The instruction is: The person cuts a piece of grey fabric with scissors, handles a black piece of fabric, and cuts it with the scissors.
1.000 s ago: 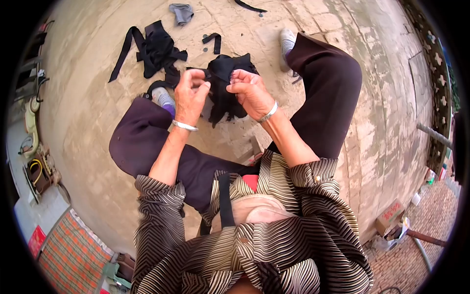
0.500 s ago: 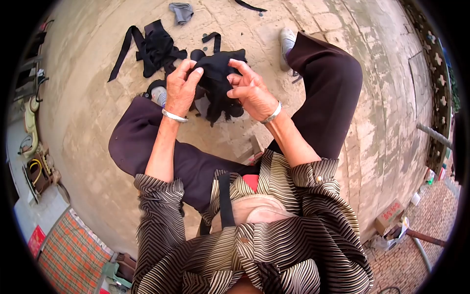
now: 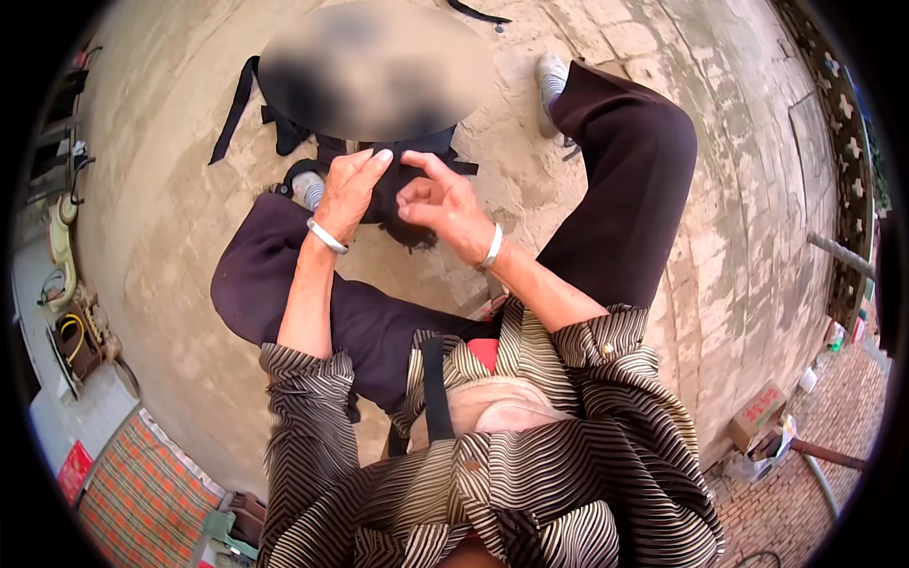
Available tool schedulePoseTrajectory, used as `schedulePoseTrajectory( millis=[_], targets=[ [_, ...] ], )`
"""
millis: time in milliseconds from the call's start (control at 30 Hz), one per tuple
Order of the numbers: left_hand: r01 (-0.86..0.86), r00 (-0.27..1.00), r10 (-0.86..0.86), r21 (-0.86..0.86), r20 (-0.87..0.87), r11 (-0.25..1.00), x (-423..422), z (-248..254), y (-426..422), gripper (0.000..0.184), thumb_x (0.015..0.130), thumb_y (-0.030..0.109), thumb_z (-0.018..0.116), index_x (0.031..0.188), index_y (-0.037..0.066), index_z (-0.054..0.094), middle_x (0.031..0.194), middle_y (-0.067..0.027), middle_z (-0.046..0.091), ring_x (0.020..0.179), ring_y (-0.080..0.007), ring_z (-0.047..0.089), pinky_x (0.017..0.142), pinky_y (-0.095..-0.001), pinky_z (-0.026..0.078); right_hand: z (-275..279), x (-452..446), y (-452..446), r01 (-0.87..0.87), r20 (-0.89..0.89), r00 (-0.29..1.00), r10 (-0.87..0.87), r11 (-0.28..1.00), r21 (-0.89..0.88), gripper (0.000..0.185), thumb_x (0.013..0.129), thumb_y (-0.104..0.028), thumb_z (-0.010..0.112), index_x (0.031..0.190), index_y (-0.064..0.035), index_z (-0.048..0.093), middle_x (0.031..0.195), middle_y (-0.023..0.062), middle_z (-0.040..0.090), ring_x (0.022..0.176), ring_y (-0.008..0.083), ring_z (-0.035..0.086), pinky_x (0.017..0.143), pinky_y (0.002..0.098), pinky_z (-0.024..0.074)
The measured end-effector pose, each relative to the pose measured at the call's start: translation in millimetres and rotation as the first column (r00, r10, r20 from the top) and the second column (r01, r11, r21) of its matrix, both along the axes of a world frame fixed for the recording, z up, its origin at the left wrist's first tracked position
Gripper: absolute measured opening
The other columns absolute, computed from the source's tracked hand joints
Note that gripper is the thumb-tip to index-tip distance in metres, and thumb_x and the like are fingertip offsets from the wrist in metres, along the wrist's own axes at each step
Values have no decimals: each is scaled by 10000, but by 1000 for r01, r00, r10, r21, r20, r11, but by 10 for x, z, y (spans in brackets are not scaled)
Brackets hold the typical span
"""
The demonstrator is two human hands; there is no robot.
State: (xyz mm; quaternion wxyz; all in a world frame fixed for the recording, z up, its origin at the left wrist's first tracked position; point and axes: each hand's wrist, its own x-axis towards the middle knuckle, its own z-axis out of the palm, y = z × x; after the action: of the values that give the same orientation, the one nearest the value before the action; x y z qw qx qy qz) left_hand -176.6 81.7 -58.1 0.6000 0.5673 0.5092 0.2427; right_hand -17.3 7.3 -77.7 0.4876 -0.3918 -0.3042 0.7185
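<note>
A piece of black cloth [image 3: 383, 201] hangs between my two hands, above the ground between my feet. My left hand [image 3: 348, 194] is closed on its near left part, with the thumb pressed along the cloth. On the other side, my right hand [image 3: 449, 206] has its index finger reaching toward the cloth and its other fingers curled in. Whatever may be in those curled fingers is too small or hidden to name. A blurred oval covers the far part of the cloth.
A black strap [image 3: 235, 114] lies on the ground at the far left of the blur, and another dark strip [image 3: 478, 11] lies at the top. My shoes flank the cloth. A cardboard box [image 3: 757, 415] stands at the right, and a plaid cloth [image 3: 147, 492] is at lower left.
My right hand has moved left and slightly down, closer to my left hand. The left hand has shifted a little down and left. A blur now hides much of the black cloth area.
</note>
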Motion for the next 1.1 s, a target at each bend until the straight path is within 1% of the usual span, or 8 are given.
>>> schedulePoseTrajectory(
  millis=[67,167,300,400,600,667,867,1100],
  targets=[
    [53,998,-51,39,-41,998,-109,5,-6,335,950,276,555,756,4,533,652,59,384,631,-53,307,546,-257,288,-31,86,36,69,-137,987,-88,988,-141,308,879,-74,569,1174,11,547,831,78,655,729,143,619,699,262,508],
    [119,992,-113,85,-64,989,-152,55,-38,354,951,268,554,775,-37,528,640,70,361,627,-42,308,550,-252,299,-352,284,112,189,120,979,-164,952,-239,189,880,-84,558,1032,11,620,808,76,649,661,136,623,629,252,520],
    [201,978,-206,-108,-39,974,-304,38,-55,338,955,187,533,1139,-85,614,989,-23,677,908,-65,591,847,-200,442,-567,484,266,197,571,778,-264,964,177,341,761,32,563,1093,-31,611,956,51,614,768,118,565,664,240,478],
    [158,985,-147,-115,95,981,-269,123,-85,338,938,260,585,826,-59,565,651,95,369,645,-29,324,585,-228,319,-406,431,369,23,620,727,-295,913,408,395,673,76,544,1042,-46,617,952,79,598,740,177,571,671,285,482],
    [243,969,-243,12,35,970,-340,266,-37,317,938,250,581,777,-21,543,666,84,358,658,-36,310,580,-236,304,-300,291,464,-210,667,735,-122,894,395,315,661,53,568,953,-63,586,903,80,575,748,252,577,684,361,475],
    [304,952,-305,-16,-25,952,-368,308,-18,281,934,215,567,903,-59,624,697,42,473,672,-67,408,630,-260,341,-311,281,469,-236,696,706,-133,882,408,276,669,34,578,928,-61,574,885,92,574,748,277,575,689,382,475],
    [272,960,-270,24,-74,962,-354,377,-23,311,914,207,607,712,4,486,652,37,325,637,-83,320,584,-281,283,-116,391,401,-177,730,317,-605,719,672,227,603,0,607,802,-67,519,749,107,536,744,323,555,652,395,444],
    [329,944,-320,143,-81,934,-304,485,-37,389,928,197,597,656,66,350,634,74,270,607,-50,237,510,-270,214,-17,417,393,-212,688,258,-678,655,725,253,589,16,590,825,-69,555,746,93,518,730,300,533,653,381,426]
  ],
)
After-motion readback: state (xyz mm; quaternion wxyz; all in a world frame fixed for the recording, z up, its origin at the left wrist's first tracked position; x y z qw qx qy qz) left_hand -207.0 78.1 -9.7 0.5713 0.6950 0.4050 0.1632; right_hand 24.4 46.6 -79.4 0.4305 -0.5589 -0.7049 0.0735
